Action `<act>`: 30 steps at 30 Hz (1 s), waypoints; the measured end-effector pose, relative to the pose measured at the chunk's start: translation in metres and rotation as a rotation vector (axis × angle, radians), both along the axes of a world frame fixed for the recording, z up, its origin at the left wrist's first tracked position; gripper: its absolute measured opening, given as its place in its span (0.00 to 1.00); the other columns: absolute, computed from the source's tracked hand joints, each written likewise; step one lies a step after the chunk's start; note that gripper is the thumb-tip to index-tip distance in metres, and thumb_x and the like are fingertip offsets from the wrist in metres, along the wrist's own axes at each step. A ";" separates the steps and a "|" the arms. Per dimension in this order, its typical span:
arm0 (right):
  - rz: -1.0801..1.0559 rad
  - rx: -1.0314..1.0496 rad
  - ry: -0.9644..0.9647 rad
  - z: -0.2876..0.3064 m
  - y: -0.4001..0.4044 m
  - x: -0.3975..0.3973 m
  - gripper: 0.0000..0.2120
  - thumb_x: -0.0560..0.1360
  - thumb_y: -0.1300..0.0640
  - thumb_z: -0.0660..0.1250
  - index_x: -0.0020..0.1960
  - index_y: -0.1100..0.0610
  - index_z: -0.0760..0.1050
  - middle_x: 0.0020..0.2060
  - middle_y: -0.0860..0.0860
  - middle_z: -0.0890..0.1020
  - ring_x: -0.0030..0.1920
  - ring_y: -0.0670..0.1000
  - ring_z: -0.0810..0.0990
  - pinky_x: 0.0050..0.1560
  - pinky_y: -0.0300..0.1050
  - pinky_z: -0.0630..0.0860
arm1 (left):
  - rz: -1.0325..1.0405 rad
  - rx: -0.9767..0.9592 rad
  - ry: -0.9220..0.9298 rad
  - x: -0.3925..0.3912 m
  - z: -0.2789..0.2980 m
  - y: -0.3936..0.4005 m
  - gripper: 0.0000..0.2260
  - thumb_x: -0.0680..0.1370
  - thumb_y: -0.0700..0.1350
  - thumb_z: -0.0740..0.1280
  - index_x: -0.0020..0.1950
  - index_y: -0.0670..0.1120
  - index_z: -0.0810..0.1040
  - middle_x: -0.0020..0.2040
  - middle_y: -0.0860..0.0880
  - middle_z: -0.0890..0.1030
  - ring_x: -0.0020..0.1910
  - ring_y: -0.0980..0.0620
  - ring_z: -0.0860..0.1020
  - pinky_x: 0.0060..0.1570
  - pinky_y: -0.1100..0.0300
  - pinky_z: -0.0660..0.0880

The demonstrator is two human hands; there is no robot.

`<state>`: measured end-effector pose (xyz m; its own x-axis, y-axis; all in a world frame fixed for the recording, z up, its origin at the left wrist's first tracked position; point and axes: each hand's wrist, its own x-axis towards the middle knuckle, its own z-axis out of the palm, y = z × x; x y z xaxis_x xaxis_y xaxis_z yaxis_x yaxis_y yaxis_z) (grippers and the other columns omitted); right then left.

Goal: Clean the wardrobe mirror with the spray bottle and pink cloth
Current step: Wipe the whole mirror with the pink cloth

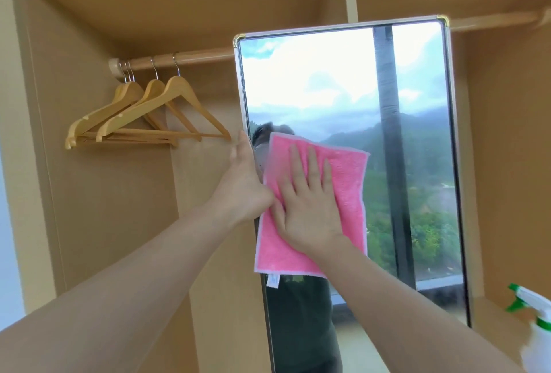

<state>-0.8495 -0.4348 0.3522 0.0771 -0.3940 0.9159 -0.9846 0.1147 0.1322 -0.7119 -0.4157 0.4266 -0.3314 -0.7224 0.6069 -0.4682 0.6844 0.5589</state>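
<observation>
Pale wooden coat hangers (143, 113) hang from the rail at far left. The left hand (243, 175) grips the left edge of the tall silver-framed wardrobe mirror (417, 163), steadying it. Just beside it, the right hand (310, 202), fingers straight and spread, presses the pink rectangular cloth (348, 181) flat on the glass; unwiped glass lies mostly rightward and upward. The white, green-triggered spray bottle (536, 328) stands at far right, unheld

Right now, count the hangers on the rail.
4, judging by hooks: all bunched at the left end of the rail, left of the mirror. Front hanger, one behind, two overlapped at. More may hide behind.
</observation>
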 end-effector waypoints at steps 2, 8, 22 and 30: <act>0.024 0.021 0.062 -0.009 -0.004 0.012 0.30 0.80 0.44 0.48 0.78 0.56 0.50 0.77 0.57 0.50 0.77 0.60 0.44 0.74 0.61 0.42 | 0.007 -0.001 0.010 0.000 -0.002 0.001 0.46 0.73 0.32 0.63 0.78 0.53 0.35 0.79 0.49 0.46 0.55 0.57 0.73 0.25 0.74 0.67; 0.020 0.030 0.184 -0.025 0.005 0.003 0.28 0.80 0.44 0.50 0.77 0.52 0.54 0.77 0.55 0.54 0.77 0.59 0.47 0.75 0.62 0.44 | 0.002 -0.017 0.032 0.004 -0.005 0.003 0.46 0.73 0.32 0.62 0.78 0.55 0.37 0.79 0.52 0.47 0.45 0.61 0.70 0.28 0.66 0.74; -0.204 0.086 -0.052 -0.061 0.052 -0.120 0.31 0.79 0.39 0.40 0.79 0.50 0.43 0.78 0.53 0.45 0.77 0.57 0.40 0.75 0.60 0.41 | -0.004 0.057 0.005 0.006 -0.057 0.004 0.46 0.75 0.31 0.64 0.78 0.55 0.37 0.77 0.57 0.49 0.39 0.61 0.69 0.27 0.66 0.77; -0.168 0.010 -0.212 -0.067 0.063 -0.162 0.32 0.79 0.41 0.44 0.79 0.54 0.46 0.78 0.56 0.48 0.77 0.59 0.43 0.75 0.61 0.41 | 0.073 0.077 -0.033 0.005 -0.083 0.006 0.45 0.74 0.31 0.63 0.78 0.55 0.38 0.74 0.55 0.58 0.57 0.56 0.71 0.32 0.73 0.73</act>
